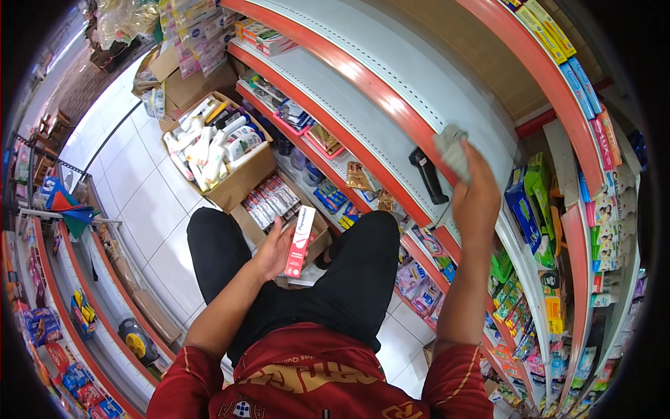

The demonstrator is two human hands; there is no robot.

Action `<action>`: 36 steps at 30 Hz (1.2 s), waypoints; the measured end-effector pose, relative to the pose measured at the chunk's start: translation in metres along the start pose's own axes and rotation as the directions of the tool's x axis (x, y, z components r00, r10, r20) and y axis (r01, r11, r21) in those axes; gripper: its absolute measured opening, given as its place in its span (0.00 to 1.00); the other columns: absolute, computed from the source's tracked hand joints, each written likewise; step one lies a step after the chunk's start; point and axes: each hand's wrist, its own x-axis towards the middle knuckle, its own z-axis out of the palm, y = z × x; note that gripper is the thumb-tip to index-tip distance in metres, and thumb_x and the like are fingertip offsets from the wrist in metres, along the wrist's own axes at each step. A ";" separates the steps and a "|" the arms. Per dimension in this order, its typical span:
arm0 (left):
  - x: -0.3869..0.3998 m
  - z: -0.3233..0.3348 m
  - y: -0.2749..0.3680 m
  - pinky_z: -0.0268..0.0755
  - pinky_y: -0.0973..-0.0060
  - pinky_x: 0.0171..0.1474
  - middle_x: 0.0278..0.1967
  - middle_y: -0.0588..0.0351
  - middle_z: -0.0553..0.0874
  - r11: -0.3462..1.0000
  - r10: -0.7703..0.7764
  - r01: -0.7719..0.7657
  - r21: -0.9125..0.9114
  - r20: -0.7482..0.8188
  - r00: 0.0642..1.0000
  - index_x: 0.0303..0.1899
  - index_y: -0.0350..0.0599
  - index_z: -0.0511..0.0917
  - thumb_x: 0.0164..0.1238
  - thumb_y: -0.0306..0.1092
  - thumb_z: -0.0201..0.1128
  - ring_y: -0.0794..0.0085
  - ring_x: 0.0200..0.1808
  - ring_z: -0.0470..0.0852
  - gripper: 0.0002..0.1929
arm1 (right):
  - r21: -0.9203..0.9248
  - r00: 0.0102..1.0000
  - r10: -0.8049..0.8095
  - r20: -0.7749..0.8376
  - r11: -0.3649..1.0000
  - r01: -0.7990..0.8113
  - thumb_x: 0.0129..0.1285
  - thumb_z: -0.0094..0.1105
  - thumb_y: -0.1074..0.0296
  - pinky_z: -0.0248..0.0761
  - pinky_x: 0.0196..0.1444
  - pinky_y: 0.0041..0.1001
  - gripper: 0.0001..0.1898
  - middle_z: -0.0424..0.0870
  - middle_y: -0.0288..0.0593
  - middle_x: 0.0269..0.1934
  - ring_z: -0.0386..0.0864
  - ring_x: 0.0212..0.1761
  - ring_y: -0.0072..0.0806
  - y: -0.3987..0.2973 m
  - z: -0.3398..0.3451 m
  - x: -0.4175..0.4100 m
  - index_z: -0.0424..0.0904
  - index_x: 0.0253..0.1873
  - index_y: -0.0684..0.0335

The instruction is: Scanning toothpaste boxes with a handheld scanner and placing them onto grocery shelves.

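Observation:
My left hand holds a red and white Pepsodent toothpaste box tilted upright above my lap. Below it, a cardboard carton with several more toothpaste boxes stands between my knees. My right hand grips a crumpled grey cloth, slightly blurred, at the red front edge of a white metal shelf. Whether the cloth touches the shelf I cannot tell. On the shelf below, just left of that hand, lies a black handheld barcode scanner.
An open cardboard box of white bottles and tubes stands on the tiled floor ahead. Lower shelves carry sachets in pink baskets. Packed shelves rise at the right; another rack stands at the left.

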 end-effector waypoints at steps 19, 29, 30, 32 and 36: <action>-0.014 0.048 0.008 0.80 0.73 0.34 0.45 0.56 0.81 0.974 0.223 -0.213 0.071 -0.211 0.952 0.76 0.52 0.62 0.78 0.74 0.48 0.71 0.36 0.83 0.41 | 0.812 0.815 -0.325 0.479 0.517 -0.271 0.56 0.60 0.82 0.75 0.66 0.38 0.27 0.82 0.53 0.63 0.82 0.59 0.49 -0.124 0.056 -0.184 0.81 0.63 0.63; -0.011 0.066 -0.007 0.61 0.44 0.79 0.76 0.41 0.71 0.905 0.160 -0.064 -0.420 0.196 0.968 0.76 0.43 0.69 0.78 0.60 0.51 0.52 0.78 0.70 0.36 | 0.848 0.863 0.128 0.488 0.163 -0.504 0.67 0.66 0.75 0.76 0.61 0.30 0.22 0.87 0.51 0.53 0.86 0.57 0.33 -0.124 0.108 -0.138 0.80 0.65 0.68; -0.009 0.067 -0.003 0.58 0.40 0.79 0.78 0.40 0.69 0.933 0.124 -0.084 -0.349 0.093 0.988 0.76 0.40 0.67 0.78 0.61 0.49 0.51 0.79 0.68 0.38 | 0.827 0.899 0.071 0.433 0.365 -0.427 0.64 0.65 0.77 0.76 0.61 0.32 0.22 0.87 0.54 0.53 0.86 0.57 0.40 -0.131 0.097 -0.131 0.82 0.64 0.68; 0.001 0.072 0.002 0.50 0.31 0.79 0.80 0.39 0.66 0.966 0.235 -0.196 -0.169 0.258 0.937 0.78 0.33 0.64 0.78 0.62 0.42 0.51 0.80 0.66 0.42 | 0.818 0.951 -0.044 0.307 0.522 -0.240 0.64 0.63 0.78 0.75 0.62 0.39 0.25 0.85 0.56 0.54 0.84 0.58 0.51 -0.144 0.096 -0.141 0.80 0.67 0.66; 0.001 0.079 0.012 0.49 0.33 0.81 0.75 0.39 0.74 0.900 0.117 -0.046 -0.434 0.138 0.983 0.77 0.33 0.66 0.76 0.60 0.45 0.49 0.78 0.70 0.41 | 0.834 0.910 -0.219 0.353 0.515 -0.199 0.64 0.63 0.77 0.75 0.62 0.43 0.24 0.84 0.57 0.54 0.82 0.57 0.54 -0.160 0.072 -0.171 0.79 0.67 0.66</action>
